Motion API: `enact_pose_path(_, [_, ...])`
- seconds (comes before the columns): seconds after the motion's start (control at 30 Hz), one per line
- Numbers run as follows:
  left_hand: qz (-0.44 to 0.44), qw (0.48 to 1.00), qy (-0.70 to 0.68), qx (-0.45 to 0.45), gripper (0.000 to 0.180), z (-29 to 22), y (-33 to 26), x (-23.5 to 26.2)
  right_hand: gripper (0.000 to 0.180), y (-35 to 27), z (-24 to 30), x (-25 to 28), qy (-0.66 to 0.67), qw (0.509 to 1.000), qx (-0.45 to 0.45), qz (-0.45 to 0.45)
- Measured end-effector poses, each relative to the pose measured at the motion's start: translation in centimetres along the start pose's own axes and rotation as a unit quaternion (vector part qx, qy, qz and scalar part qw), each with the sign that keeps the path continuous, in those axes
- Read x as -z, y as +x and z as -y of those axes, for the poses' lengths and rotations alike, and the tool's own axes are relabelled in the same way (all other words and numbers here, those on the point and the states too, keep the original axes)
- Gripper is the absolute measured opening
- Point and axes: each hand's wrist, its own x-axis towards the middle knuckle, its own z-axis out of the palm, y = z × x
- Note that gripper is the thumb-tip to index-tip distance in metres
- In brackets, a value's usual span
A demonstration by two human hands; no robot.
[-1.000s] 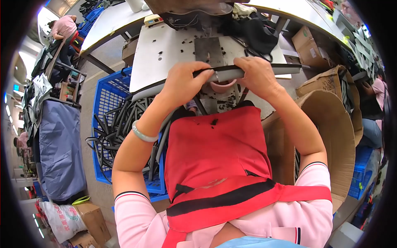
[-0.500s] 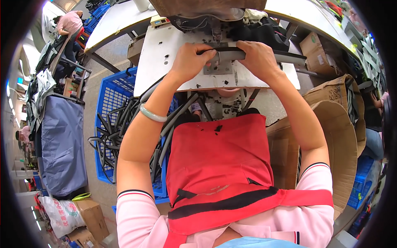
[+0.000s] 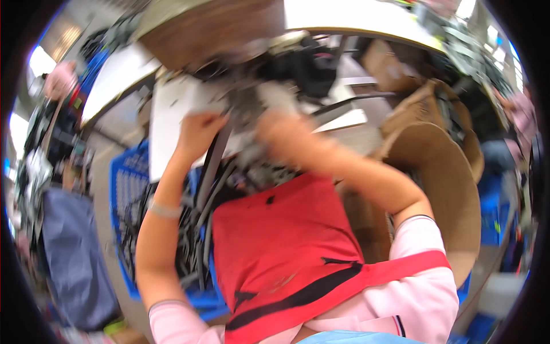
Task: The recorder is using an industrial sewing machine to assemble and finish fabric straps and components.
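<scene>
My left hand (image 3: 197, 135) is closed at the left part of the white table (image 3: 172, 106), fingers pinched on a dark grey strip (image 3: 215, 152). The strip slants down past the table's near edge toward a blue plastic crate (image 3: 127, 172) full of similar strips. My right hand (image 3: 283, 133) is smeared by motion near the table's front edge; its fingers cannot be made out. Beyond the hands stands a machine with a bulky brownish head (image 3: 212, 31). Another dark strip (image 3: 341, 109) lies across the table's right side.
A red apron (image 3: 281, 229) covers my lap, with small black scraps on it. To the right stands an opened cardboard box (image 3: 441, 183). Black fabric (image 3: 309, 69) is heaped behind the table. Blue-grey cloth (image 3: 77, 252) hangs at left. Other people are at both sides.
Both hands have come off the strip under the machine. The left now grips a strip near the table's left edge; the right has drawn back toward me. The whole view has swung and blurred.
</scene>
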Motion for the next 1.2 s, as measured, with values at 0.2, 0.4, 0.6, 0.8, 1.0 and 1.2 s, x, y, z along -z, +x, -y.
enact_pose_path(0.2, [0.090,0.966,-0.241,0.026,0.022,-9.3,-2.6,-4.7,0.018,-2.2,14.2,-5.2,0.027,0.975,0.160,0.154])
enact_pose_path(0.4, [0.105,0.957,-0.264,0.064,0.022,-4.2,-3.7,-6.0,0.015,-2.7,10.5,-4.2,0.051,0.991,0.124,0.013])
enact_pose_path(0.6, [0.145,0.951,-0.268,0.059,0.022,-7.8,-3.9,-8.5,0.012,-2.6,13.9,-7.1,-0.030,0.935,0.124,0.331])
enact_pose_path(0.8, [0.199,0.957,-0.210,-0.006,0.024,-0.3,-5.5,-8.6,0.014,-3.7,8.9,-4.6,0.123,0.977,-0.031,0.172])
enact_pose_path(1.0, [0.289,0.897,-0.292,0.162,0.020,-1.3,-9.1,-4.2,0.049,-4.9,1.8,3.0,0.231,0.949,-0.104,0.190])
enact_pose_path(1.2, [0.226,0.913,-0.316,0.125,0.017,-4.2,-6.7,0.5,0.042,-2.7,0.3,6.7,0.213,0.956,-0.120,0.159])
